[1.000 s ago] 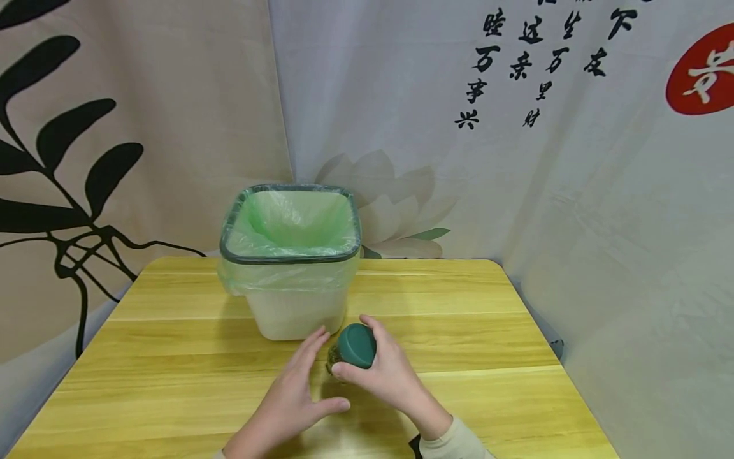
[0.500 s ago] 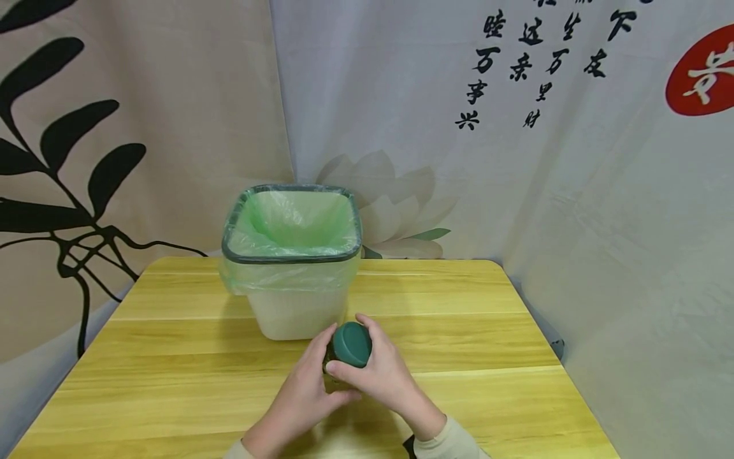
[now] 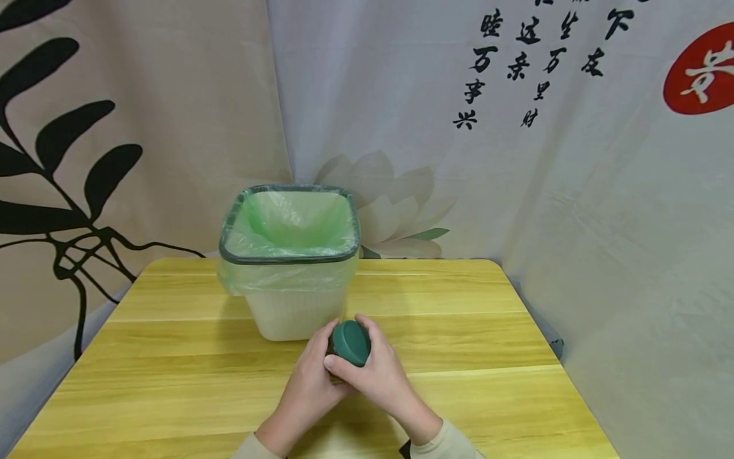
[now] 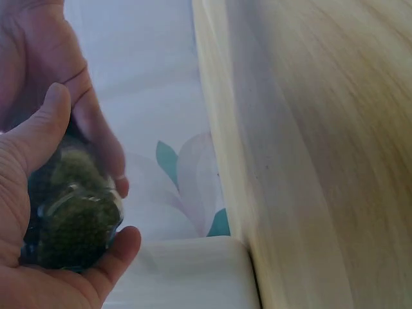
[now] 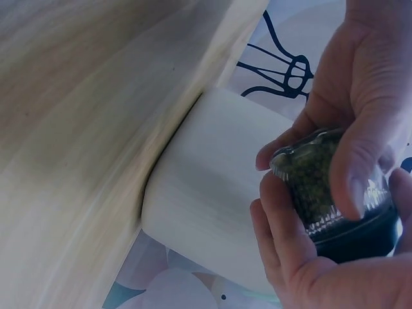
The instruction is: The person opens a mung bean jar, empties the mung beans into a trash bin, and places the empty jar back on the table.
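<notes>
Both hands hold a small clear jar (image 4: 77,222) filled with green, grain-like bits, topped by a dark green lid (image 3: 352,343). The left hand (image 3: 312,379) grips the jar's body from the left and below, as seen in the left wrist view. On the other side, the right hand (image 3: 384,376) curls round the upper part, its thumb across the near side and its fingers behind. The jar leans, its lid toward the head camera. In the right wrist view the green bits (image 5: 312,170) show between the fingers, and the lid is partly hidden.
Just beyond the hands stands a white bin (image 3: 295,312) with a dark rim, lined with a light green plastic bag (image 3: 289,277). It sits on a yellow wood-grain table (image 3: 459,344). Printed cloth (image 3: 390,95) hangs behind and at the sides.
My left hand has moved in from the left and closed round the jar, which the right hand was holding alone. Jar and right hand have shifted slightly left.
</notes>
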Demonstrator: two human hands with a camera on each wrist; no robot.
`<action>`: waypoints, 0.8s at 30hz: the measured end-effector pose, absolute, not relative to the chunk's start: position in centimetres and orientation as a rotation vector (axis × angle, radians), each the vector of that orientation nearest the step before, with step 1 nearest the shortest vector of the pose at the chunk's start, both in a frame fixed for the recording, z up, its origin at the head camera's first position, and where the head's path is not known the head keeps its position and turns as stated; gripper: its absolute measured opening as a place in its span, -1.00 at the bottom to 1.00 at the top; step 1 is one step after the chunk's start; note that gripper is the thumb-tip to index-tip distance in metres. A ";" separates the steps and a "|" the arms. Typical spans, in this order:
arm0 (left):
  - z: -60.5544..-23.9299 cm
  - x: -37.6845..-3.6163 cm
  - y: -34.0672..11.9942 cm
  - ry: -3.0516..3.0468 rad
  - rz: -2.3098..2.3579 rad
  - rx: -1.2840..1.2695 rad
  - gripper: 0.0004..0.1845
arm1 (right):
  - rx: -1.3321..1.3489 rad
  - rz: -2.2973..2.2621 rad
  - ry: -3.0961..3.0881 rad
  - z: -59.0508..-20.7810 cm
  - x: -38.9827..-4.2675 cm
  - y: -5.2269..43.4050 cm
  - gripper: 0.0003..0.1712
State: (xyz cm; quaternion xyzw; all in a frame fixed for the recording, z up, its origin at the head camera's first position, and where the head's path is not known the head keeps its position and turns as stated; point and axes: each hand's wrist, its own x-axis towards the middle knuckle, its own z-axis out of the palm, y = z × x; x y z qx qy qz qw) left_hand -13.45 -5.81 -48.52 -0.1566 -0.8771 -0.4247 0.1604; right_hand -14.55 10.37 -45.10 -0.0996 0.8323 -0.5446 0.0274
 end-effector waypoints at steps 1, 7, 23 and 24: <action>-48.5 -13.5 -5.8 -2.500 -1.208 -0.445 0.13 | -0.302 -1.690 2.562 -45.1 -14.5 10.3 0.13; -48.6 -13.6 -5.4 -2.463 -1.159 -0.423 0.07 | -0.300 -1.692 2.579 -45.2 -14.3 10.2 0.13; -48.5 -13.3 -5.3 -2.374 -1.157 -0.409 0.03 | -0.449 -1.583 2.784 -44.5 -13.7 10.5 0.05; -48.5 -13.3 -5.3 -2.366 -1.149 -0.415 0.02 | -0.481 -1.558 2.831 -44.5 -13.7 10.6 0.05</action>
